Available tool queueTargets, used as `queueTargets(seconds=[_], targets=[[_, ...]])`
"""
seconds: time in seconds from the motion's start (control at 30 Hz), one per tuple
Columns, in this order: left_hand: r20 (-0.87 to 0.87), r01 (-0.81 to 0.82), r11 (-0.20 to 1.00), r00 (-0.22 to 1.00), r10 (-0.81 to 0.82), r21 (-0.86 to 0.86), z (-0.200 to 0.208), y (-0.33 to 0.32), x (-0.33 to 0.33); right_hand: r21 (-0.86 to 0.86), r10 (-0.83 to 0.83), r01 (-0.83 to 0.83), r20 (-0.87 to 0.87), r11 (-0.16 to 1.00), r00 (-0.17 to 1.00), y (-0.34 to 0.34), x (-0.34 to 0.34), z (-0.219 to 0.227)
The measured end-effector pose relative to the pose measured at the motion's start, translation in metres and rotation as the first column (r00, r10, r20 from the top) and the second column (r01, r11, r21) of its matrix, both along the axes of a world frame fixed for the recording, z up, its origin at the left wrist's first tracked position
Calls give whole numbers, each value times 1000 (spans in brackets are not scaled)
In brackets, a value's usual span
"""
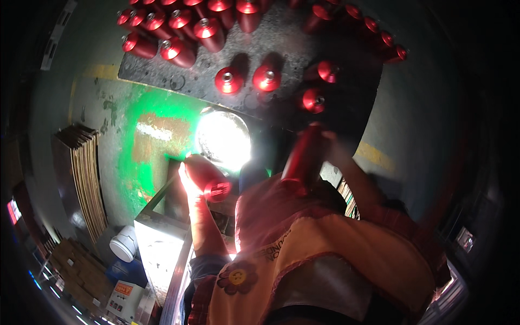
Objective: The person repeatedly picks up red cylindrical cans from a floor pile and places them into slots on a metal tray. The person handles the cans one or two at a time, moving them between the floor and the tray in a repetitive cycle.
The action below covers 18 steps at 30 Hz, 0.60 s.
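Observation:
My left hand is closed around a red metal bottle, tilted with its base toward me, just below a glaring round lamp. In my right hand is another red bottle, held at a slant near the table's front edge and smeared by motion. Beyond it, two red bottles stand at the right, one a shiny red bottle. Two more stand in the middle, among them a bottle with a silver neck.
A dark table carries several more red bottles at its far left and far right. Stacked cardboard sheets lean at the left. Nearer are a white bucket, a metal-framed box and a white control box.

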<state>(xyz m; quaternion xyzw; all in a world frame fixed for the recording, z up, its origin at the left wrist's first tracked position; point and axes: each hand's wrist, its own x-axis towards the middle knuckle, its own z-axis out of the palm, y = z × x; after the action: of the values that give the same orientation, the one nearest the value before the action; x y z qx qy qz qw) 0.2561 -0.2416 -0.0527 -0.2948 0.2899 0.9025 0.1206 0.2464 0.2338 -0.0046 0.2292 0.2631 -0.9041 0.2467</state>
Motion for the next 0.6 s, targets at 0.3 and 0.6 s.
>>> queueTargets(seconds=[0.3, 0.6], targets=[[-112, -260, -80, 646, -755, -962, 56, 263, -97, 850, 328, 481, -400, -217, 856, 157, -8, -17], [-221, -162, 151, 737, -638, -975, 48, 346, -104, 807, 420, 525, -392, -270, 818, 179, -24, -13]])
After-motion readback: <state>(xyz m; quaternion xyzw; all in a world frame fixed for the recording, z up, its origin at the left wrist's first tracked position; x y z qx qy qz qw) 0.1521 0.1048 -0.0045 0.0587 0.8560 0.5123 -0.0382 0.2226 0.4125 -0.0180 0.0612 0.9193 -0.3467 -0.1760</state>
